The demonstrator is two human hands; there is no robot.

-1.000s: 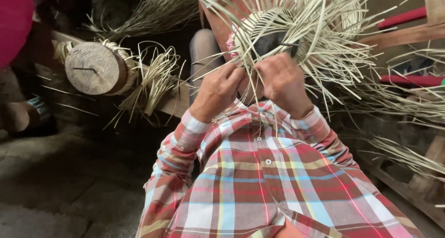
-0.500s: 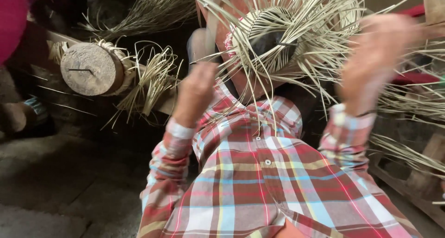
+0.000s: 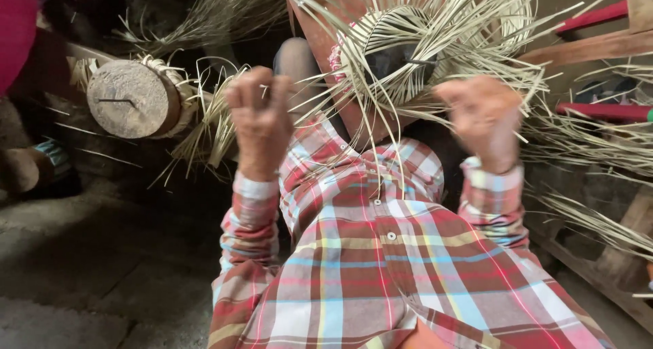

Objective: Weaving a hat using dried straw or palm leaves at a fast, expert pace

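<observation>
- The woven straw piece (image 3: 401, 63) sits up high in the middle, between the two hands and a bit above them.
- The left hand (image 3: 262, 118) is to the left of the woven piece. Its fingers are curled in tight, and thin straw strands seem to run to it. I cannot tell if it really pinches one.
- The right hand (image 3: 484, 118) is to the right of the woven piece. It is blurry. Its fingers are curled in too, and I cannot tell if it holds a strand.
- Both hands are apart from the woven middle and touch only the loose ends, if anything.
- The woven piece is round and pale yellow, with a dark middle. Flat strips cross over and under each other there.
- Lots of long loose strands (image 3: 469, 22) stick out from it all around, like sun rays.
- Some strands hang down over the checked shirt (image 3: 381, 254), which is red, white, blue and yellow.
- A round wooden block (image 3: 132, 98) with straw around it lies to the left.
</observation>
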